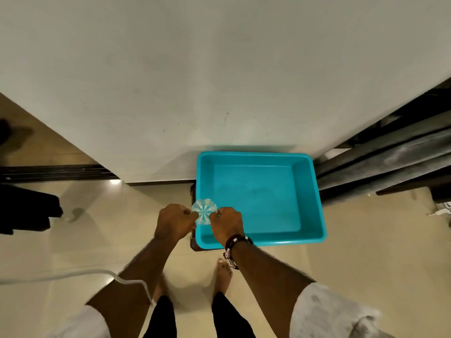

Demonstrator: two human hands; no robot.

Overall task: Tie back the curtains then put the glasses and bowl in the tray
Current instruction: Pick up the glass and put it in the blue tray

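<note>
Beige tiled floor (353,240) lying under a turquoise tray (319,211), left hand (174,222) and right hand (228,224) pinching a clear ribbed glass bowl (204,211) between fingertips, hovering at the tray's left rim.

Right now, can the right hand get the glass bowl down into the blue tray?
Probably yes. The right hand and left hand hold the glass bowl just over the blue tray's near-left rim, and the tray looks empty, with nothing blocking the way in.

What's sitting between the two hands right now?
In the head view, a clear cut-glass bowl sits between the left hand and right hand, pinched by both at its rim, over the near left corner of the blue tray.
</note>
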